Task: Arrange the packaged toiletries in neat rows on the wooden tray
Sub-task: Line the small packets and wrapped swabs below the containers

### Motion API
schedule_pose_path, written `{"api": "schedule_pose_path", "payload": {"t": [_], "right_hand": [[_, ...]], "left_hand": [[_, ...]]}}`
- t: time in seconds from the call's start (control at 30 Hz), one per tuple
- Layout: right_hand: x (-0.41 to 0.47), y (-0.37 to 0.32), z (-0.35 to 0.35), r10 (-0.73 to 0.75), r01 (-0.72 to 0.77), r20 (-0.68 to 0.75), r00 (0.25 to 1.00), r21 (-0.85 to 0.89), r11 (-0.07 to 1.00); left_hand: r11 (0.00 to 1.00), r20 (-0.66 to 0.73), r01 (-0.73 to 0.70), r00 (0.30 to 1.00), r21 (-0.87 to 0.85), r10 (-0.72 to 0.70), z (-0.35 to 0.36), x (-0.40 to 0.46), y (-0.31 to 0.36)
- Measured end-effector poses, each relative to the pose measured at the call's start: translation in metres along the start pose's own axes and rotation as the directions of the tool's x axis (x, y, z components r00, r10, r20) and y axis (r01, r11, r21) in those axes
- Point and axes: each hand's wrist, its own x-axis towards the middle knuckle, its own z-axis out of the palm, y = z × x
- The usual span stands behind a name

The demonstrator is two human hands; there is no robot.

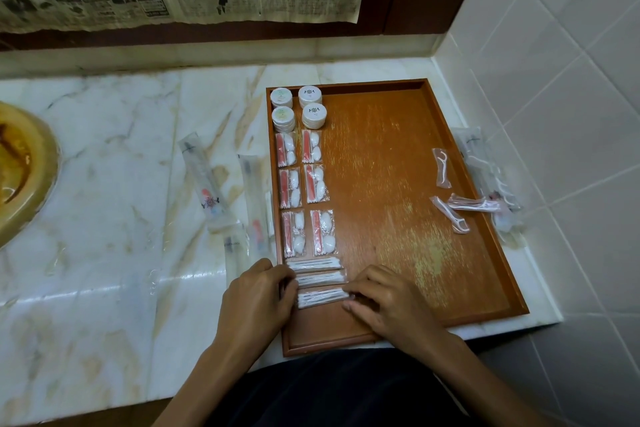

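The wooden tray (398,184) lies on the marble counter. Along its left side run two columns: round white soap packets (298,107) at the far end, then several clear packets of red sticks and cotton pads (304,192). Nearest me lie three cotton swab packets (320,279), stacked crosswise. My left hand (258,302) touches their left ends at the tray's left rim. My right hand (384,302) pinches the right end of the nearest swab packet (322,297). Three dental floss pick packets (450,191) lie loose at the tray's right side.
Long clear toothbrush packets (204,177) lie on the marble counter (104,184) left of the tray. More packets (491,177) are heaped between the tray and the tiled wall (571,114) on the right. A yellowish sink basin (20,166) sits far left.
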Motion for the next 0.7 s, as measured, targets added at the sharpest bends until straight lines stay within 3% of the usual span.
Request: {"api": "schedule_pose_path", "payload": {"t": [0.17,0.3,0.47,0.7], "right_hand": [[0.002,0.000,-0.004,0.016,-0.016,0.005,1.000,0.062,0.998],[0.008,0.001,-0.008,0.037,-0.034,-0.033,0.999,0.088,0.996],[0.037,-0.008,-0.018,0.054,-0.046,-0.100,0.994,0.080,0.996],[0.109,-0.031,-0.017,-0.046,0.054,-0.067,0.997,0.131,0.990]], "left_hand": [[0.998,-0.084,0.003,0.996,-0.060,-0.009,-0.004,0.002,-0.005],[0.995,-0.226,0.091,0.969,-0.044,-0.099,-0.013,0.014,-0.020],[0.969,-0.093,0.228,0.971,0.092,-0.219,-0.017,0.021,-0.032],[0.921,-0.219,0.303,0.908,-0.245,-0.357,-0.021,0.017,-0.034]]}}
